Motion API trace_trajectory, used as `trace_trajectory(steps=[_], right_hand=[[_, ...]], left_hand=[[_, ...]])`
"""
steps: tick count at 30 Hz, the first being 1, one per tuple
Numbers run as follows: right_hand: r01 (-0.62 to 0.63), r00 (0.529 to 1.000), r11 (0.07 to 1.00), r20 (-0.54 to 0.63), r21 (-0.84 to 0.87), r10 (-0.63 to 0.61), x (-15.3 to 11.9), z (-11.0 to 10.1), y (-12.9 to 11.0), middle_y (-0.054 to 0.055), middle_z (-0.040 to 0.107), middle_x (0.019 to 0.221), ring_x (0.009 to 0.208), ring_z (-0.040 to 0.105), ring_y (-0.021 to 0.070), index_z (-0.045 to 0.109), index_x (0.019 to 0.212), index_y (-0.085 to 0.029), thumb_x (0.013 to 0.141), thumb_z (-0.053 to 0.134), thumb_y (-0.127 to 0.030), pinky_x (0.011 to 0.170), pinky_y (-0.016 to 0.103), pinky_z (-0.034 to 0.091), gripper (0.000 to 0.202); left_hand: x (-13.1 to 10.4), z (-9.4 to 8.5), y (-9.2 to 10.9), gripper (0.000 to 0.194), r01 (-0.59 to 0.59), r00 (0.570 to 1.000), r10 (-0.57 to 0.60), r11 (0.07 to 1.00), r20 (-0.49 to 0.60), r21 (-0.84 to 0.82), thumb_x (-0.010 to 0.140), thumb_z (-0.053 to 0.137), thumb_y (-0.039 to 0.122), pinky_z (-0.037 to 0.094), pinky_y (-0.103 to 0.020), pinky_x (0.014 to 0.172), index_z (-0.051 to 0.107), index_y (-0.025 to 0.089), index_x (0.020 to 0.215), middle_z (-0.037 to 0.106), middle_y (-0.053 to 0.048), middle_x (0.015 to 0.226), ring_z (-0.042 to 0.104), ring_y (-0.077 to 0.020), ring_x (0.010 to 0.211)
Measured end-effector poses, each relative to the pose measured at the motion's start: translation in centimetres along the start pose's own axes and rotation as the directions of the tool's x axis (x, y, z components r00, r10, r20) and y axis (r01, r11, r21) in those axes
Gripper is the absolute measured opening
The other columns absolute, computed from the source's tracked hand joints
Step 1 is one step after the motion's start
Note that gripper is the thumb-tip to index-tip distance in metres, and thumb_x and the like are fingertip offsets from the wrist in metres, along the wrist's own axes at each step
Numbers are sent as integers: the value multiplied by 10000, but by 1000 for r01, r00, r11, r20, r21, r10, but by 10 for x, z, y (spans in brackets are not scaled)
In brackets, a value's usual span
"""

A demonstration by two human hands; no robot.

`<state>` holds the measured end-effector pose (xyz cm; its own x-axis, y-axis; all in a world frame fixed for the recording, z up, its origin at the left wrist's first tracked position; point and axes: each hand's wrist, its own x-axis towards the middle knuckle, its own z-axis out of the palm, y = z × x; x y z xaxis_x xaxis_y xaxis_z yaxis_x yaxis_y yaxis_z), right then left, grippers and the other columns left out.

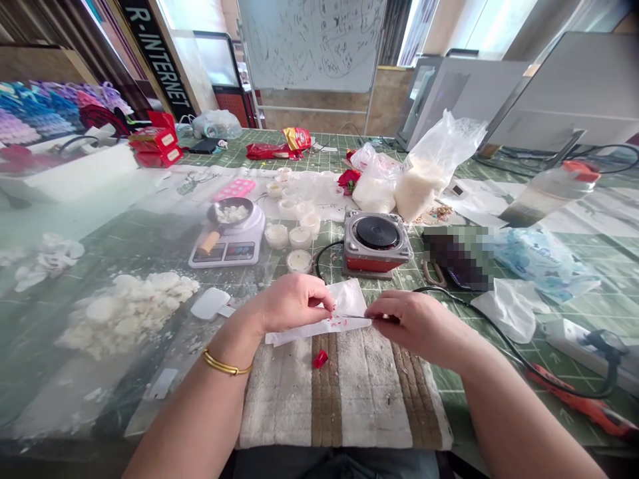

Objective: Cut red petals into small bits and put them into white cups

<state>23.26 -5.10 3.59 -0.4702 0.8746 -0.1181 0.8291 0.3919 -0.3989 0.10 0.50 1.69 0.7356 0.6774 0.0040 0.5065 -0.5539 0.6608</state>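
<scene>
Over a striped towel (364, 399), my left hand (297, 301) is closed in a pinch; a speck of red shows at its fingertips, but what it grips is mostly hidden. My right hand (414, 326) is closed around a thin, dark, blade-like tool (355, 316) that points toward the left fingertips. Beneath both lies a folded sheet of white paper (304, 332), with small red shavings (340, 323) scattered on it. A small red piece (320, 359) rests on the towel just below the paper.
Beyond my hands stand a small hot plate (378, 249), several white-filled cups (299, 237) and a kitchen scale (249, 249) bearing a small pan (219, 211). White chunks (130, 309) lie left. A black cable (492, 332) and power strip (574, 342) are right.
</scene>
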Motion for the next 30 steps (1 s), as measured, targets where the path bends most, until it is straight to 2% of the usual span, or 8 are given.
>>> trace_trajectory(steps=[4, 8, 11, 15, 18, 21, 25, 30], right_hand=[[-24, 975, 1000, 219, -4, 24, -13, -9, -4, -40, 591, 636, 563, 479, 97, 605, 741, -230, 819, 512, -305, 514, 216, 284, 143], [-14, 951, 999, 307, -30, 23, -20, 1, -7, -16, 621, 666, 599, 499, 116, 613, 715, -217, 786, 542, -323, 524, 227, 274, 146], [-107, 958, 994, 268, -4, 104, -21, 7, -3, -7, 624, 672, 598, 508, 121, 617, 725, -212, 806, 515, -369, 519, 228, 279, 204], [-288, 954, 955, 107, 71, 280, -17, 8, 5, -9, 597, 614, 564, 508, 126, 613, 761, -211, 856, 426, -454, 498, 233, 296, 320], [-345, 938, 908, 58, 236, 341, -7, 14, 9, 1, 618, 650, 555, 549, 133, 601, 936, -193, 853, 436, -465, 491, 235, 340, 329], [-373, 923, 791, 112, 484, 367, 6, 24, 10, 18, 646, 704, 504, 580, 130, 504, 1131, -157, 848, 464, -432, 465, 234, 401, 397], [-400, 901, 643, 150, 653, 408, 20, 36, 9, 8, 631, 645, 427, 557, 122, 438, 1197, -133, 824, 523, -380, 376, 220, 391, 455], [-369, 916, 570, 185, 734, 355, 32, 36, 4, -43, 502, 510, 405, 477, 91, 571, 865, -149, 796, 542, -342, 334, 196, 373, 207]], left_hand=[[-3, -6, -5, 150, 176, 984, -176, 984, -39, -12, 724, 596, 290, 334, -211, 537, 653, 172, 651, 575, 20, 654, 499, -98, 596], [-7, -14, -11, 391, 422, 901, -401, 897, -165, 127, 688, 591, 522, 247, -244, 461, 518, 175, 524, 464, 35, 486, 409, -104, 479], [-13, -20, -15, 318, 549, 834, -514, 810, -201, 205, 676, 586, 502, 260, -253, 471, 568, 191, 616, 559, 14, 570, 470, -130, 512], [-19, -27, -18, 316, 632, 774, -607, 727, -177, 270, 621, 617, 460, 321, -255, 529, 616, 197, 795, 648, -34, 785, 565, -183, 668], [-21, -28, -19, 351, 671, 735, -664, 687, -133, 278, 572, 644, 450, 334, -255, 544, 621, 191, 808, 658, -61, 859, 583, -207, 722], [-21, -27, -23, 295, 665, 740, -666, 705, -94, 245, 544, 662, 420, 312, -252, 509, 607, 189, 719, 655, -59, 796, 574, -198, 659], [-21, -25, -29, 213, 650, 758, -650, 750, -50, 121, 523, 673, 345, 271, -238, 459, 565, 186, 614, 600, -9, 611, 510, -148, 513], [-23, -27, -32, 176, 630, 777, -629, 776, -31, 31, 536, 651, 300, 265, -223, 433, 537, 183, 602, 536, 28, 540, 470, -125, 471]])
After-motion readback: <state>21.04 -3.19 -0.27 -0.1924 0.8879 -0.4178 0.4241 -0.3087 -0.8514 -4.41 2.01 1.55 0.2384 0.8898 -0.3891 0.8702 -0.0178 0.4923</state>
